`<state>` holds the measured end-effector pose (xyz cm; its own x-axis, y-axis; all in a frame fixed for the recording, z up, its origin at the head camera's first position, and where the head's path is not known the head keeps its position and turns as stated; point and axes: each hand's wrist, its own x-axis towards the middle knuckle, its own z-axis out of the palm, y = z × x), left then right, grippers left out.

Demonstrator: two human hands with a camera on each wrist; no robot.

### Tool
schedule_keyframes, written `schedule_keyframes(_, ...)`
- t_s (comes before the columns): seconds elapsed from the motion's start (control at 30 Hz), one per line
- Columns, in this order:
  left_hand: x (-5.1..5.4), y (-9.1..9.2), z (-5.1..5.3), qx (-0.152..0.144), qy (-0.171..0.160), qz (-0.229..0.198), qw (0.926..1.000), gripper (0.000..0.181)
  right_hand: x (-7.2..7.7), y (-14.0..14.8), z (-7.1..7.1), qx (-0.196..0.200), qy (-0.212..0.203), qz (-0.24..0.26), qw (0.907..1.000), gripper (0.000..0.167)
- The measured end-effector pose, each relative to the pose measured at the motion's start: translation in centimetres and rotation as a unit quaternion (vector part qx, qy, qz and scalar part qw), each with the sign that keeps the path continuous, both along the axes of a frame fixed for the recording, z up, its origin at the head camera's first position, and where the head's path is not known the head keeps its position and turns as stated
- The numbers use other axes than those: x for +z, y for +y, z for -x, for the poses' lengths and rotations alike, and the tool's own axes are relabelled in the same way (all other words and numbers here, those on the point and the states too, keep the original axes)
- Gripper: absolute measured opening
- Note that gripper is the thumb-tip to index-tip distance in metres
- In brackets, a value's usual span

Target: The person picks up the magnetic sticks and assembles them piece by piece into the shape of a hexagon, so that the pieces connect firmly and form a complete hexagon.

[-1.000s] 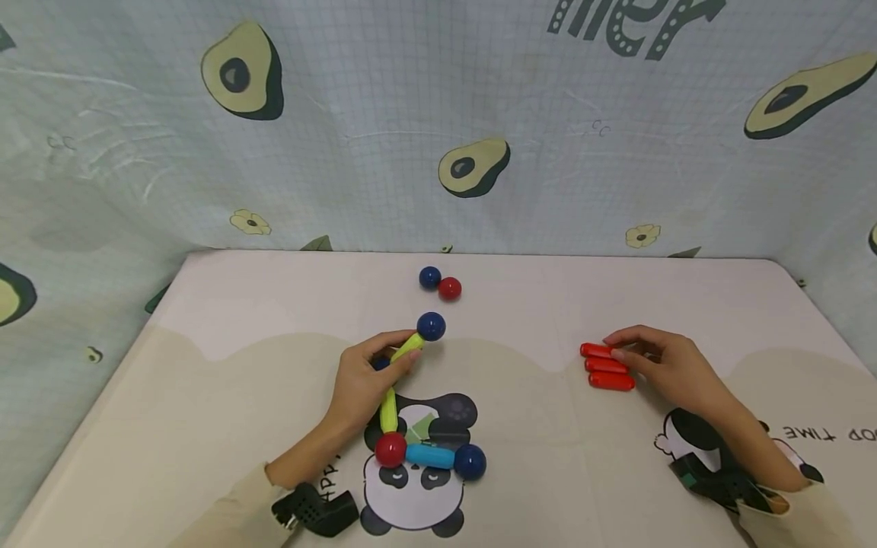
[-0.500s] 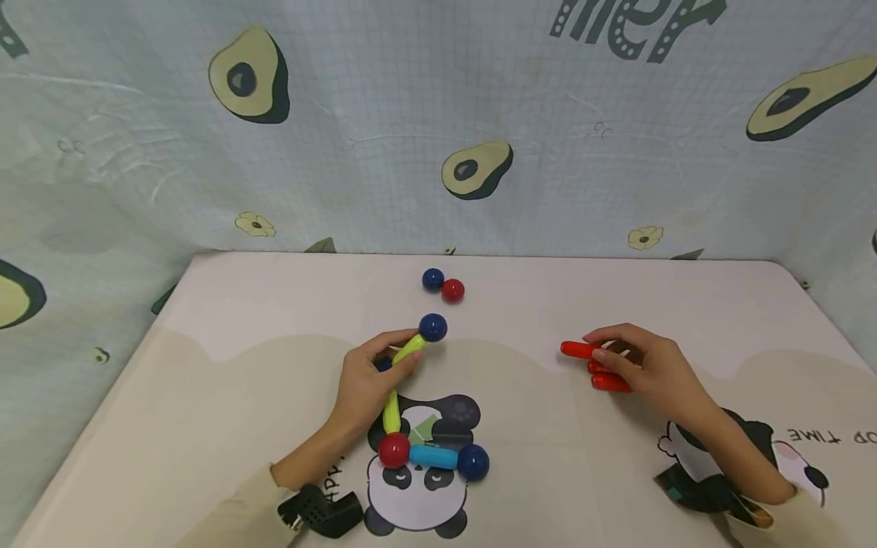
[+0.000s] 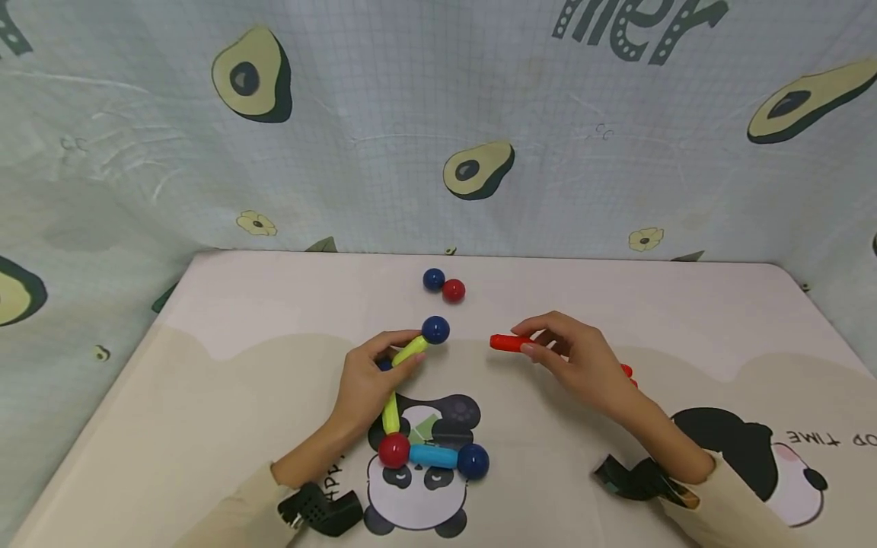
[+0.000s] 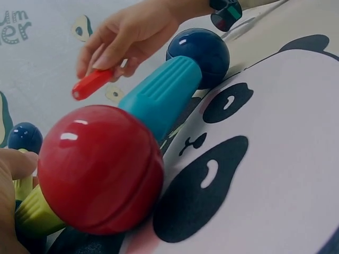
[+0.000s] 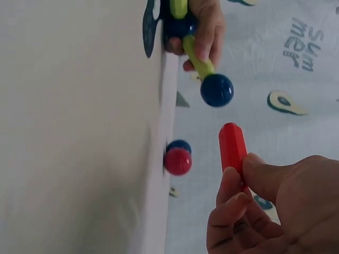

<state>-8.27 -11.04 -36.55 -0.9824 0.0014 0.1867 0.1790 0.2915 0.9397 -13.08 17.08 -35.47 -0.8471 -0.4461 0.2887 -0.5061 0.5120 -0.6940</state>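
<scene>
Head view: a yellow rod (image 3: 409, 351), tipped by a blue ball (image 3: 435, 330), is gripped by the left hand (image 3: 370, 377); to its right, a red rod (image 3: 508, 343) is pinched by the right hand (image 3: 575, 358).

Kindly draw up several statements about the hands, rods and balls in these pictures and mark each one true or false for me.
1. A ridged light-blue rod links a glossy red ball and a glossy dark-blue ball. True.
2. The left hand holds that light-blue rod. False: it holds the upper yellow-green rod.
3. The right hand pinches a slim red rod. True.
4. The pinched red rod touches the topmost dark-blue ball of the assembled chain. False: they are apart.
5. Two loose balls, one red and one dark blue, lie near the far edge of the pale tabletop. True.
</scene>
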Motion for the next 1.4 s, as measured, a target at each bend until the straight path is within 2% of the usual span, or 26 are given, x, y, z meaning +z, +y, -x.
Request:
schedule_keyframes(0.23, 0.1, 0.0, 0.0, 0.005, -0.007, 0.006, 0.9999, 0.028, -0.2, -2.6, 0.3, -0.002, -0.048, 0.012, 0.9988, 0.028)
schedule_keyframes(0.4, 0.3, 0.1, 0.0, 0.007, -0.011, 0.007, 0.9999, 0.027, -0.2, -3.7, 0.3, 0.001, -0.056, 0.021, 0.9982, 0.026)
schedule_keyframes(0.53, -0.1, 0.0, 0.2, 0.010, -0.006, 0.007, 0.9999, 0.027, 0.0, -4.5, 0.4, -0.004, -0.067, 0.028, 0.9974, 0.025)
schedule_keyframes(0.77, -3.2, -0.5, 1.3, 0.015, -0.007, 0.001, 0.9999, 0.031, 0.0, -5.3, 0.6, -0.015, -0.084, 0.025, 0.9960, 0.024)
schedule_keyframes(0.93, -3.5, -0.7, 1.6, 0.007, -0.006, -0.016, 0.9998, 0.031, 0.0, -5.5, 0.9, -0.012, -0.094, 0.030, 0.9950, 0.025)
schedule_keyframes(1.13, -3.2, -1.6, 1.9, -0.035, -0.019, -0.009, 0.9991, 0.031, -0.4, -5.8, 1.4, 0.015, -0.115, 0.037, 0.9925, 0.024)
schedule_keyframes(1.27, -2.9, -2.6, 2.4, -0.088, -0.029, 0.002, 0.9957, 0.033, -0.8, -6.2, 1.6, 0.035, -0.132, 0.046, 0.9896, 0.022)
schedule_keyframes(1.4, -2.9, -3.3, 3.0, -0.150, -0.041, -0.019, 0.9877, 0.034, -0.5, -6.9, 1.6, 0.045, -0.134, 0.043, 0.9891, 0.023)
